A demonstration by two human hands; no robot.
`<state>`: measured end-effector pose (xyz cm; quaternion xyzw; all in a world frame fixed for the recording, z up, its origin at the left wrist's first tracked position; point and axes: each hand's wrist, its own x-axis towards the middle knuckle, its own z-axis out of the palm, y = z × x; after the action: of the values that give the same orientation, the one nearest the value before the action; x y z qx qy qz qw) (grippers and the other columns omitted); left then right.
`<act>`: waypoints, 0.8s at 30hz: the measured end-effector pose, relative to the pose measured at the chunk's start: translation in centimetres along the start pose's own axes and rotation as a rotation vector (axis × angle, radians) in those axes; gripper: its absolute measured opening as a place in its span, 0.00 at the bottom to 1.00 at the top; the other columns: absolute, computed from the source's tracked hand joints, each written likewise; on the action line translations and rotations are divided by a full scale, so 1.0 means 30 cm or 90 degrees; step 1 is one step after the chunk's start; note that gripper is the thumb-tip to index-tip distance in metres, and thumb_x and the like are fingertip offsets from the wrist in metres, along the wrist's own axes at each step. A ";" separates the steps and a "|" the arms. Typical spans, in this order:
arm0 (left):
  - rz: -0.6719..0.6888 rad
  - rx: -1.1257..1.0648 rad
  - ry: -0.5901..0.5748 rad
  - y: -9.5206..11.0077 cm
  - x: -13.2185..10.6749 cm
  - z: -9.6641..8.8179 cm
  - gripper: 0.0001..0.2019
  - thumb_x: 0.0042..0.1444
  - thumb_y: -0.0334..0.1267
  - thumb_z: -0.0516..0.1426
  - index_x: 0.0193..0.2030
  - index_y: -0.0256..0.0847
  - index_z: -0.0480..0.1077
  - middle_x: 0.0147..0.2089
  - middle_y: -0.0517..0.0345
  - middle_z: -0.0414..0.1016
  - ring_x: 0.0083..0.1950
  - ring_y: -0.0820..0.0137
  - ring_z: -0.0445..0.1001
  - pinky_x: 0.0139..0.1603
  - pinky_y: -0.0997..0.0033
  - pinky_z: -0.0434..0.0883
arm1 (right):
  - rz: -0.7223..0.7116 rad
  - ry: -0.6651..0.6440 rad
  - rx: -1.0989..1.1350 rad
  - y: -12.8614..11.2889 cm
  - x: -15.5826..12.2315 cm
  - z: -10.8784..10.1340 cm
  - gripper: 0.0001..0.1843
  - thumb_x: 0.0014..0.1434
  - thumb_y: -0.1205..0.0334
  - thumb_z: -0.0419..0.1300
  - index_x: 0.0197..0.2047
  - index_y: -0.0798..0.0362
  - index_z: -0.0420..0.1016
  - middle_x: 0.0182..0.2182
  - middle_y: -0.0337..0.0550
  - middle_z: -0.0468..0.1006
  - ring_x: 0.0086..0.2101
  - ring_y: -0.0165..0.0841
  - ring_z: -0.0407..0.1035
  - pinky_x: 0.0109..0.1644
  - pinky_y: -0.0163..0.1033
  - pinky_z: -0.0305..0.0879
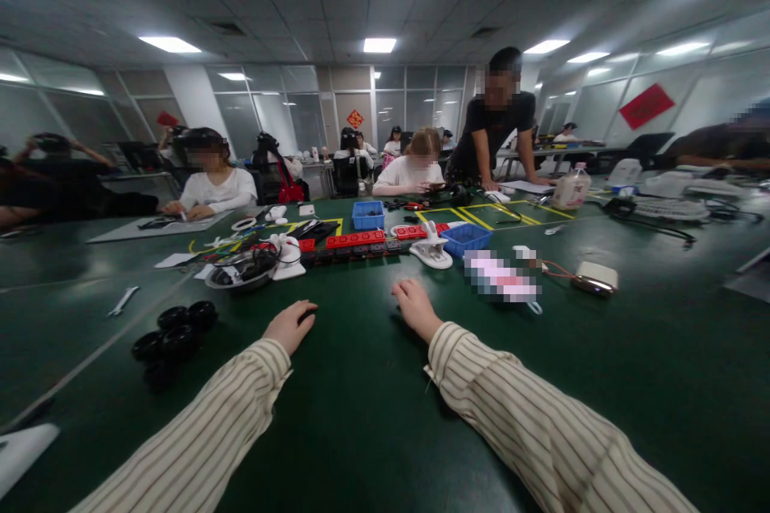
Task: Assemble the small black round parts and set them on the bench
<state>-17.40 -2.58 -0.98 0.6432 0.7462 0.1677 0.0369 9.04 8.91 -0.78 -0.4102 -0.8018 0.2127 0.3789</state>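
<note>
Head view: your left hand [292, 326] and right hand [416, 310] look empty, fingers loosely open, white clip [431, 252] just past the right one, so a sloppy forward reach could easily knock it over.

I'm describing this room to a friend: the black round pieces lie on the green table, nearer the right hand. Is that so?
Not quite: the head view shows the black round pieces nearer the left hand, though they do lie on the green table.
</note>
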 end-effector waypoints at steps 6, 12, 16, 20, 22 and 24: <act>-0.044 0.040 0.017 -0.112 -0.141 -0.045 0.21 0.55 0.44 0.44 0.53 0.41 0.64 0.58 0.51 0.63 0.60 0.64 0.60 0.59 0.59 0.58 | -0.021 -0.037 -0.036 -0.018 -0.013 0.001 0.15 0.62 0.63 0.48 0.27 0.57 0.69 0.29 0.44 0.67 0.36 0.31 0.62 0.40 0.34 0.55; -0.064 0.048 -0.005 -0.126 -0.295 -0.082 0.22 0.56 0.45 0.43 0.55 0.43 0.62 0.59 0.52 0.62 0.62 0.63 0.57 0.61 0.54 0.56 | -0.043 -0.067 -0.070 -0.027 -0.024 0.001 0.15 0.62 0.63 0.48 0.28 0.57 0.70 0.29 0.44 0.67 0.36 0.31 0.62 0.40 0.34 0.54; -0.073 0.063 -0.011 -0.123 -0.388 -0.113 0.22 0.56 0.44 0.44 0.55 0.42 0.62 0.59 0.53 0.62 0.61 0.62 0.58 0.60 0.54 0.58 | -0.063 -0.085 -0.091 -0.038 -0.033 0.003 0.15 0.62 0.62 0.48 0.27 0.57 0.70 0.29 0.44 0.67 0.35 0.31 0.62 0.40 0.34 0.54; -0.013 0.082 0.010 -0.110 -0.467 -0.187 0.19 0.56 0.45 0.43 0.47 0.43 0.68 0.45 0.53 0.73 0.45 0.63 0.72 0.46 0.62 0.69 | -0.077 -0.093 -0.111 -0.047 -0.038 0.004 0.15 0.61 0.62 0.48 0.27 0.56 0.69 0.30 0.44 0.67 0.34 0.31 0.62 0.39 0.34 0.55; 0.001 0.065 0.111 -0.125 -0.494 -0.235 0.18 0.57 0.48 0.43 0.39 0.43 0.69 0.38 0.55 0.73 0.39 0.65 0.72 0.41 0.67 0.69 | -0.080 -0.096 -0.120 -0.050 -0.039 0.003 0.15 0.61 0.61 0.48 0.27 0.56 0.69 0.30 0.43 0.66 0.33 0.30 0.61 0.38 0.33 0.55; -0.059 0.046 0.274 -0.167 -0.507 -0.275 0.17 0.56 0.49 0.43 0.38 0.43 0.67 0.38 0.55 0.71 0.39 0.64 0.71 0.41 0.66 0.69 | -0.079 -0.098 -0.130 -0.052 -0.039 0.001 0.16 0.61 0.61 0.47 0.27 0.57 0.68 0.29 0.42 0.66 0.33 0.30 0.61 0.37 0.33 0.55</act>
<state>-21.79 -19.61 2.85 0.5588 0.7710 0.2721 -0.1387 8.67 7.07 -0.30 -0.3783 -0.8700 0.1372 0.2850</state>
